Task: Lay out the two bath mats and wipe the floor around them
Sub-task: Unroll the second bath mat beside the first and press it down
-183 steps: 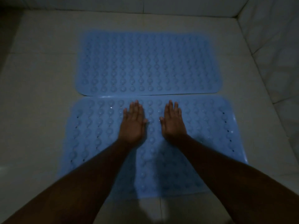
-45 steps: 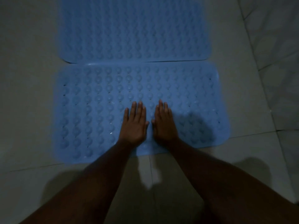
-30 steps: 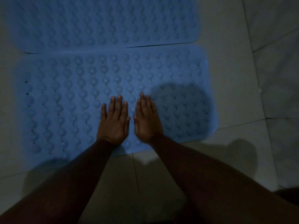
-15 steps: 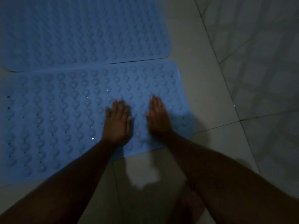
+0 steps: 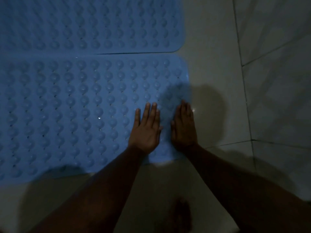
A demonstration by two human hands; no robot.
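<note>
**Both palms flat at the near mat's right end**

The near blue bath mat (image 5: 75, 115) lies flat on the tiled floor (image 5: 210, 56), bumps and small holes facing up, its left part running out of view. The far blue bath mat (image 5: 92, 22) lies just beyond it, long edges side by side with only a thin dark seam between them; whether they touch along the whole length is hard to tell in this dim light.

Your left hand (image 5: 145, 130) rests palm down on the near mat, fingers straight and slightly spread, gripping nothing. Your right hand (image 5: 184, 128) lies flat beside it, fingers together, at the mat's right edge, its outer side over the bare tile. The two hands sit close but apart.

To the right, the tiled wall (image 5: 277, 81) rises from the floor.
</note>
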